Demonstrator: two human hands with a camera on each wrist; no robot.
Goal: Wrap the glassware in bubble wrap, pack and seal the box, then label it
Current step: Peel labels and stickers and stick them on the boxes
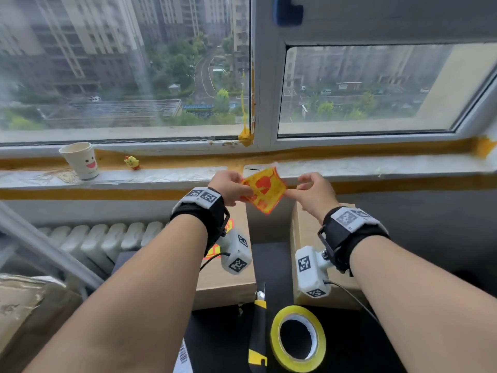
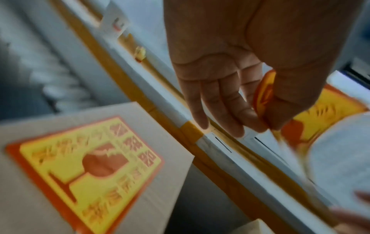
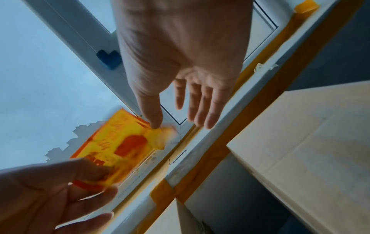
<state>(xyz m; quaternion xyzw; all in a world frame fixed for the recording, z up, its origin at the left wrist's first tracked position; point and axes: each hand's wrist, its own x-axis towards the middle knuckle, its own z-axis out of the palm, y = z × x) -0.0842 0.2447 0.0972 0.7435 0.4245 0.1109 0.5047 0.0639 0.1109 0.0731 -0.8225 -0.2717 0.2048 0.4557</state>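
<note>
I hold a yellow and orange fragile sticker [image 1: 265, 189] up in front of the window sill. My left hand [image 1: 242, 192] pinches its left edge between thumb and fingers [image 2: 250, 117]. My right hand [image 1: 291, 193] pinches its right corner, thumb on the sticker [image 3: 120, 145], the other fingers [image 3: 212, 110] spread. Below my wrists stand two cardboard boxes. The left box [image 1: 223, 286] carries the same kind of fragile label [image 2: 86, 166] on top. The right box [image 1: 304, 230] shows a plain top [image 3: 300, 150]. No glassware or bubble wrap is in view.
A yellow tape roll [image 1: 298, 337] and a black and yellow utility knife [image 1: 259, 319] lie on the dark table in front of the boxes. On the sill stand a paper cup [image 1: 80, 160] and a small yellow toy [image 1: 132, 162]. A radiator [image 1: 107, 240] is at left.
</note>
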